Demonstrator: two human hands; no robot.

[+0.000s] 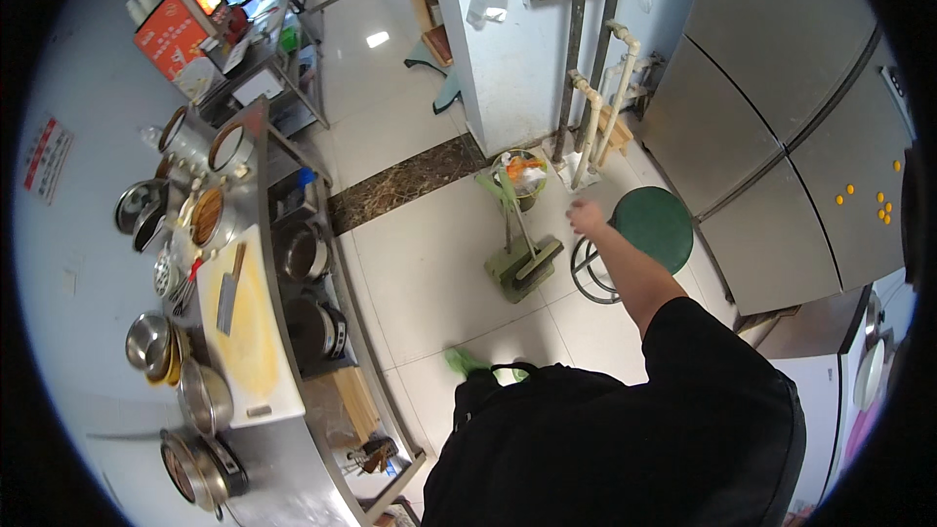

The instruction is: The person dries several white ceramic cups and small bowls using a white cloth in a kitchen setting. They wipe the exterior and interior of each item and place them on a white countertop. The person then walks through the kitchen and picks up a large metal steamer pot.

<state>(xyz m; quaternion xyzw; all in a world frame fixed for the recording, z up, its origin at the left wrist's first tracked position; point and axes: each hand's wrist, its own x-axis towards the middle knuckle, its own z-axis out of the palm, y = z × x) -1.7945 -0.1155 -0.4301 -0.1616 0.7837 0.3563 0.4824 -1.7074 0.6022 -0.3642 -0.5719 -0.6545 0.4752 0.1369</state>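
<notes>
My right hand (586,218) reaches forward over the floor, blurred, with the fingers partly curled; no object shows in it. It appears just left of a stool with a green round seat (654,228) and dark metal legs. To its left, a green long-handled dustpan (504,277) and a broom (539,261) stand together on the tiles. Their upper handles overlap a waste bin (528,197) holding orange and white rubbish. My left hand is out of view.
A steel worktable on the left carries a white cutting board (252,373) with a cleaver (230,296), near metal pots (204,395). A steel refrigerator (739,110) stands on the right. Pale pipes (626,80) rise beside the wall column (512,80). A dark marble strip (402,187) crosses the floor.
</notes>
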